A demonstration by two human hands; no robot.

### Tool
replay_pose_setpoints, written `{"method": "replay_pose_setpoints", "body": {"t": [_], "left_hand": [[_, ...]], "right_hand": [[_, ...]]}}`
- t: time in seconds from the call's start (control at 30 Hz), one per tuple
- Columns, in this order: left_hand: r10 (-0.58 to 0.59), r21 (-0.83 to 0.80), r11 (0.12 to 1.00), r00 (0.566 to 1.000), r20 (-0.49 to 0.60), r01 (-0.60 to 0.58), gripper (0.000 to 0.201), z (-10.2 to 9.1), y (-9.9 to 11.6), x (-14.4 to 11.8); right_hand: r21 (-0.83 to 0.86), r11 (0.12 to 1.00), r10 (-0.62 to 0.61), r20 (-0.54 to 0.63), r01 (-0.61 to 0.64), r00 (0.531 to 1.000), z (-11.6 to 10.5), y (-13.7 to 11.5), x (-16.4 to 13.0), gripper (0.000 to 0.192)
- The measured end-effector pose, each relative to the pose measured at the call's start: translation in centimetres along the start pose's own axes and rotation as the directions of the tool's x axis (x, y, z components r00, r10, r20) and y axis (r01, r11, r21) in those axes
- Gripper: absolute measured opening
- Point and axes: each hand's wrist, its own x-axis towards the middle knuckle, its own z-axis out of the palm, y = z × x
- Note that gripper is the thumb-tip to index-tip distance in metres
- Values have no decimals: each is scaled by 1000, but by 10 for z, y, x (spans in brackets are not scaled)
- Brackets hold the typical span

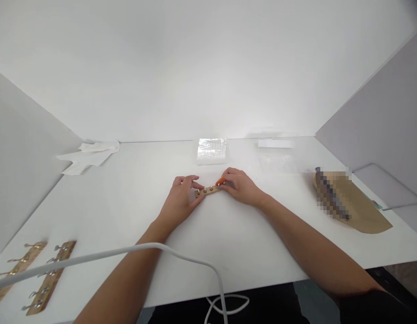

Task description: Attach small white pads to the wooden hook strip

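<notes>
In the middle of the table lies a short wooden strip point(211, 190) with several small metal studs along its top. My left hand point(181, 198) pinches its left end between thumb and fingers. At the strip's right end, my right hand point(240, 186) is closed on a small orange object point(220, 181), held right at the last stud. What kind of thing the orange object is, I cannot make out, since the fingers cover part of it.
Two wooden hook rails point(51, 279) with metal hooks lie at the front left. A white cable point(151, 245) crosses the foreground. Behind my hands sits a clear plastic-wrapped pack point(211, 151). White paper point(90, 156) lies back left, brown paper point(364, 211) at right.
</notes>
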Motion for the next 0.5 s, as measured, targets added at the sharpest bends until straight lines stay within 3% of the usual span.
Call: {"method": "replay_pose_setpoints", "body": {"t": [0.5], "left_hand": [[-11,-1,1000,1000,0,11,45,0,1,-1]], "right_hand": [[36,999,36,17,-36,999,2,-2,-1,13]]}}
